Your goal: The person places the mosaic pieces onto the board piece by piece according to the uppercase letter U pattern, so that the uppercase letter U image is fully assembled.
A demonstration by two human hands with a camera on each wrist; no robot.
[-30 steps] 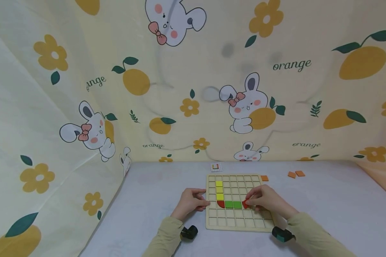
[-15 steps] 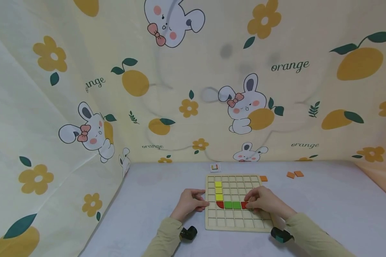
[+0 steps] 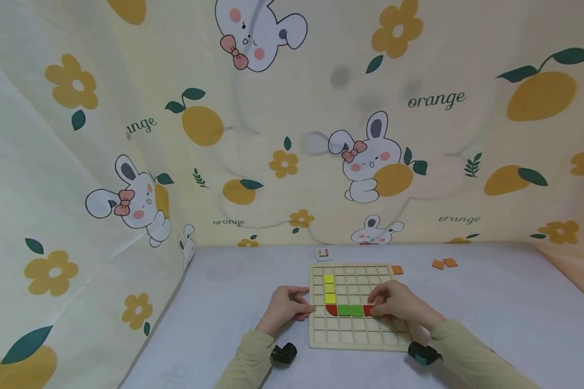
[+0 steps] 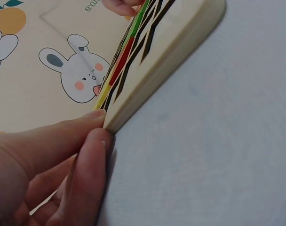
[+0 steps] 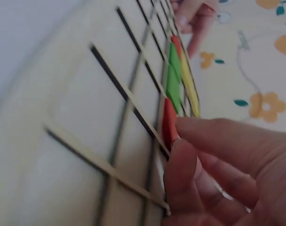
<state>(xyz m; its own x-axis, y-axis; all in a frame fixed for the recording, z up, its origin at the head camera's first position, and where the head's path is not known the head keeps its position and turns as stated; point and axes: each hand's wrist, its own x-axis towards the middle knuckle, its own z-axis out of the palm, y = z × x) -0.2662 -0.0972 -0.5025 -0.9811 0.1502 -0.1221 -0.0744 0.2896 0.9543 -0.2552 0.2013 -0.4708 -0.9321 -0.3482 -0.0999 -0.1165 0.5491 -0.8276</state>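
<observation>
A pale wooden grid board [image 3: 343, 337] lies flat on the table. A column of yellow square tiles [image 3: 330, 297], a curved red corner tile [image 3: 331, 310] and two green tiles [image 3: 350, 310] sit in its cells. At the right end of the green pair is another red tile [image 5: 169, 120], partly hidden by my right hand [image 3: 399, 303]. That hand's thumb and forefinger pinch it at its side. My left hand [image 3: 284, 309] rests its thumb and forefinger, apart from each other, against the board's left edge [image 4: 147, 101]; nothing is gripped between them.
An orange tile [image 3: 397, 270] touches the board's far right corner. Two more orange tiles [image 3: 444, 263] lie farther right. A small pattern card [image 3: 324, 254] is behind the board. A printed cloth backdrop [image 3: 253, 162] closes the back and left side.
The red tile in my right hand has gone from tilted to lined up with the green tiles in its row. My left hand stays at the board's edge. The head view has shifted slightly.
</observation>
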